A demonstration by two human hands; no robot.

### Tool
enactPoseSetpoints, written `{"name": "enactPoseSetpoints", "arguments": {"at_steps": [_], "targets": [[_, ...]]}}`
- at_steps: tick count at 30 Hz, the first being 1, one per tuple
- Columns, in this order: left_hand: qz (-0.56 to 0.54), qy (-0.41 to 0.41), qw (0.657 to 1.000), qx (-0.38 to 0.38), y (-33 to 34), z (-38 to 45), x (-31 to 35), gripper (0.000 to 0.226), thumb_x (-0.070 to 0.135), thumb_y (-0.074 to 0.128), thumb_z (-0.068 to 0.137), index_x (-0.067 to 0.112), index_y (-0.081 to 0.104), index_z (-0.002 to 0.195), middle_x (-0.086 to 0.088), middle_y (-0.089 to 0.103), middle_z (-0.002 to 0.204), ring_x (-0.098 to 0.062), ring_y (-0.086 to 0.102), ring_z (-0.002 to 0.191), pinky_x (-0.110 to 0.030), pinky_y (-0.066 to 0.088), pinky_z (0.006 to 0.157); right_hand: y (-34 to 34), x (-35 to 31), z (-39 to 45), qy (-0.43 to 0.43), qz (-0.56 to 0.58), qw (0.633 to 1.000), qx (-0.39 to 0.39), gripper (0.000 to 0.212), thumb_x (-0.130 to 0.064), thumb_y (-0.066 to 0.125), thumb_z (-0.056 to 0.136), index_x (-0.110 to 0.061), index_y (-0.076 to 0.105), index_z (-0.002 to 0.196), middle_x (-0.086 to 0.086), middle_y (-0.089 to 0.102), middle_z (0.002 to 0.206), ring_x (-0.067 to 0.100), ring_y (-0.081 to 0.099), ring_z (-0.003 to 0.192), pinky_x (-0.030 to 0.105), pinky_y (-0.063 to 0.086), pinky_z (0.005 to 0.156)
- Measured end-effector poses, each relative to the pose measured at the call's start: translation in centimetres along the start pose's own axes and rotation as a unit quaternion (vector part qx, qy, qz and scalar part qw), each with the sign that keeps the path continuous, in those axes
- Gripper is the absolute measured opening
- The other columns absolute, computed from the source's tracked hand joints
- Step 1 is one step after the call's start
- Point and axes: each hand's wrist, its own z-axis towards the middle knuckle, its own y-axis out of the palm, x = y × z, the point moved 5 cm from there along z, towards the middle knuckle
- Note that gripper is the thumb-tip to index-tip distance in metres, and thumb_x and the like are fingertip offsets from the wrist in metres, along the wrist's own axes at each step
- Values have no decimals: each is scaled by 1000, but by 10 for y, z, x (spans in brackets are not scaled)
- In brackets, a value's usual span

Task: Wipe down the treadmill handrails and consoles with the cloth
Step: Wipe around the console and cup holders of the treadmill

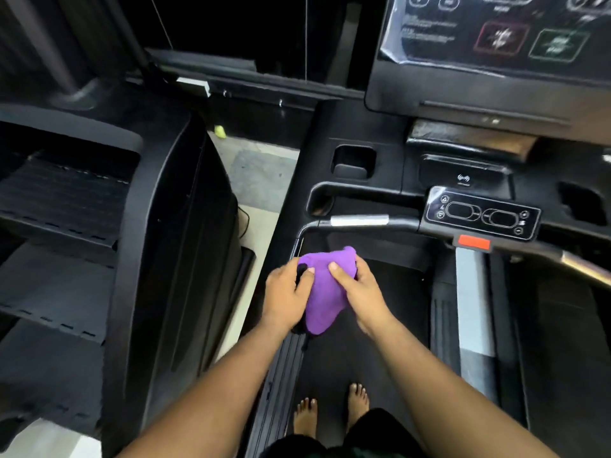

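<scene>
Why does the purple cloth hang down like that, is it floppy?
Probably yes. The purple fuzzy cloth sags in a soft point below the left hand and right hand, so it seems limp. It looks light and bunches easily. Its fuzzy surface likely is not slippery.

Hidden under the purple cloth (325,292) and the left hand (286,297): most of the left handrail (299,241); cut off by the top and right edges: the console screen (496,31), its printed text too blurred to read; small icons on the control panel (482,214) indistinct.
</scene>
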Motion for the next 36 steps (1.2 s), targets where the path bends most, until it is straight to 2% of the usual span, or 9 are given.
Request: {"name": "enactPoseSetpoints", "arguments": {"at_steps": [2,5,9,14,18,23,25,30,36], "targets": [[-130,-61,989,-45,7,5,15,21,33,53,103,20,66,111,6,71,100,-16,67,95,-29,53,83,-20,-16,-5,-27,-37,999,24,38,-37,82,85,-36,63,118,-4,68,125,11,67,113,32,56,94],[-152,-57,986,-47,17,20,40,13,23,55,105,17,64,110,8,68,99,-12,64,93,-18,47,76,-42,-43,-1,-58,-101,992,44,48,-45,84,78,-27,59,114,-2,66,115,14,66,106,27,53,83],[-114,-19,993,2,30,49,65,11,27,57,104,19,63,109,11,67,97,-10,64,92,-24,47,80,-67,-83,18,-107,-182,973,94,55,-45,88,76,-21,51,109,-6,63,102,11,62,92,25,47,76],[-59,-40,996,49,45,89,84,16,32,57,103,19,62,110,5,67,96,-22,65,95,-36,51,84,-89,-116,57,-181,-298,924,156,64,-52,79,83,-23,43,126,-3,54,122,19,60,104,33,48,82],[43,-50,996,52,63,123,87,20,36,57,101,21,58,113,-4,70,104,-31,64,103,-38,47,82,-83,-122,84,-257,-494,801,221,73,-36,73,88,-13,38,148,13,42,147,34,47,132,51,47,103],[287,-9,958,-14,63,126,54,62,56,40,103,20,40,153,-2,41,160,-23,32,150,-53,20,121,-42,-72,100,-283,-721,632,12,81,-61,55,92,-17,35,157,16,43,156,36,32,148,72,8,118],[354,12,934,-53,55,119,29,76,66,22,101,21,24,162,2,17,171,-17,11,158,-58,5,124,-38,-69,108,-241,-784,572,-13,91,-71,56,87,-15,35,155,18,50,146,38,41,140,73,12,117],[419,64,894,-147,42,118,-5,95,78,-5,87,21,-5,164,5,-15,171,-13,-17,157,-62,-3,125,-9,-98,153,-142,-765,618,-114,80,-84,55,76,-21,56,124,5,68,116,30,62,107,47,42,89],[300,88,943,-114,38,120,-11,88,79,0,92,24,-12,160,7,-17,169,-8,-17,156,-47,-10,127,3,-56,117,-222,-811,542,-16,86,-68,67,78,-11,46,140,13,57,129,34,53,118,53,38,106]]}}
